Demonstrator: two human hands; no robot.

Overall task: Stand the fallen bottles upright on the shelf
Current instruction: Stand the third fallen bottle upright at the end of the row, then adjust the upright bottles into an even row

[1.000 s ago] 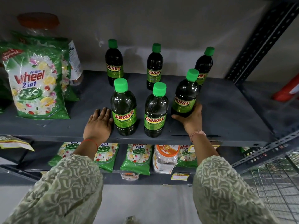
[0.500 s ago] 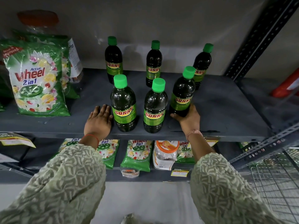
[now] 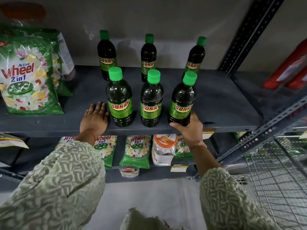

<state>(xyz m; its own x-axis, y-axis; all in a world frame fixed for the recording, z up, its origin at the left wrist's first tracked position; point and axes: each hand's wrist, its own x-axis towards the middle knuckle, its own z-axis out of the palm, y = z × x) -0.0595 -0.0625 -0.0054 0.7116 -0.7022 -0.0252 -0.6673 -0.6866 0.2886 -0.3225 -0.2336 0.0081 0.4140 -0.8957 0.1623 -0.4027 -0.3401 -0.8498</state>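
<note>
Right hand (image 3: 191, 128) slid the dark green-capped plastic bottle (image 3: 181, 100) fwd to the grey metal shelf's (image 3: 224, 105) front edge, still gripping its base; left hand (image 3: 94, 120) flat, empty. All six upright, task prob. done.

My right hand (image 3: 191, 130) covers the front-right bottle's (image 3: 181, 100) base — its fingers are hidden behind it. The detergent bag (image 3: 25, 77) runs off the left edge.

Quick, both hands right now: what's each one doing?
Left hand: open, flat on the shelf beside the front-left bottle, holding nothing.
Right hand: closed around the base of the front-right bottle, which stands upright.
</note>
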